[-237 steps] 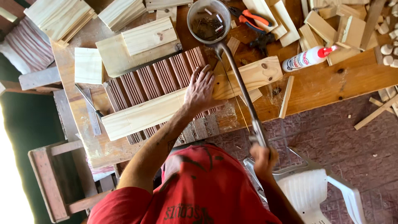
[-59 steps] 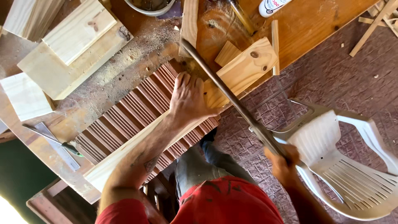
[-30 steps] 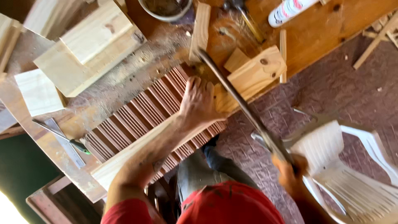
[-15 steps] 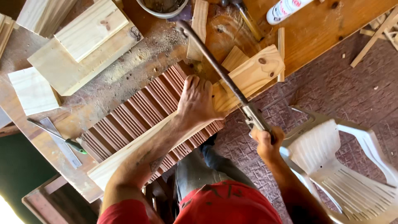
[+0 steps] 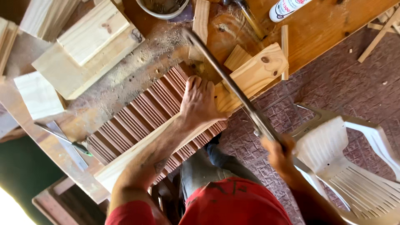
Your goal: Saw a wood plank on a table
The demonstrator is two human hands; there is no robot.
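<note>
My left hand (image 5: 200, 102) presses flat, fingers spread, on a pale plank (image 5: 250, 77) lying over a ribbed red panel (image 5: 141, 118) at the bench (image 5: 325, 29) edge. My right hand (image 5: 278, 151), blurred, grips the saw (image 5: 229, 83) crossing the plank; a white chair (image 5: 354, 166) stands beside.

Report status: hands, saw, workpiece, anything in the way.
Left hand flat on the long pale wooden board, pinning it over the ribbed reddish panel. Right hand grips the metal-framed handsaw. Knotted offcut block sits beside the saw.
</note>
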